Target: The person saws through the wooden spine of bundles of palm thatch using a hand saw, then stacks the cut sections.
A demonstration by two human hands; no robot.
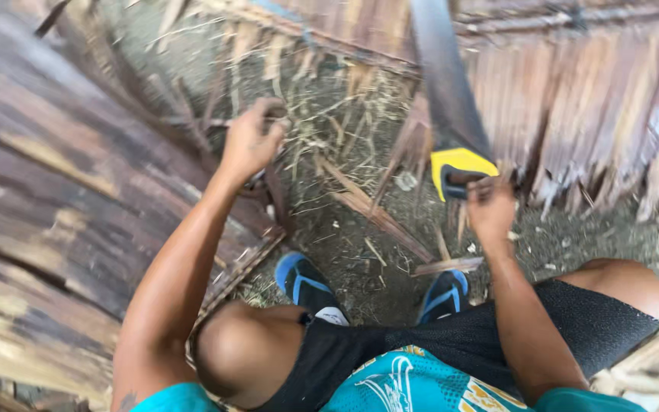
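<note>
Between my knees on the dirt ground, my right hand clamps the saw handle; left hand should keep gripping the dry stalk firmly.

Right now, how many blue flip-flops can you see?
2: the left flip-flop sits by the left knee, and the right flip-flop is beside the right forearm, partly hidden by the shorts.

The handsaw has a long dark blade rising up and away from the right hand, which grips its yellow-and-black handle. The dry brown palm-frond strip is clasped in the left hand and trails downward from it.
</note>
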